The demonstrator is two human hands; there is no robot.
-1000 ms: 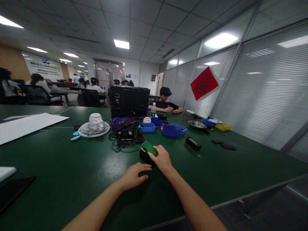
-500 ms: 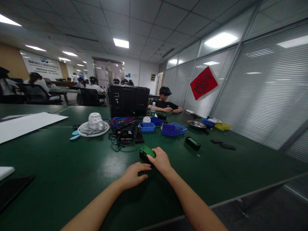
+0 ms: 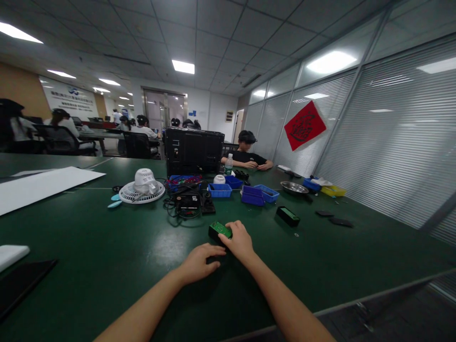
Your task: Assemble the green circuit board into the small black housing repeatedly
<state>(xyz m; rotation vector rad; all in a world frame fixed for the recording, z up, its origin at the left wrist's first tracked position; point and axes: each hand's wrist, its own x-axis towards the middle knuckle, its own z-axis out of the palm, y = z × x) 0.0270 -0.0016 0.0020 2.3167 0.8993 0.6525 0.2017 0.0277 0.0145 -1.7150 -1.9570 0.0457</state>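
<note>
black casing, on the green table; a green circuit board lies in its top. right hand: at the casing's right end, thumb and fingers closed on the board. left hand: near side of the casing, grip wide; contact cannot be told. second case: right of the casing.

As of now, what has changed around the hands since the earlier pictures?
The green board, earlier tilted above the black case, has come down and now lies flatter in its top. The right hand remains at the board; the left hand stays nearby.
</note>
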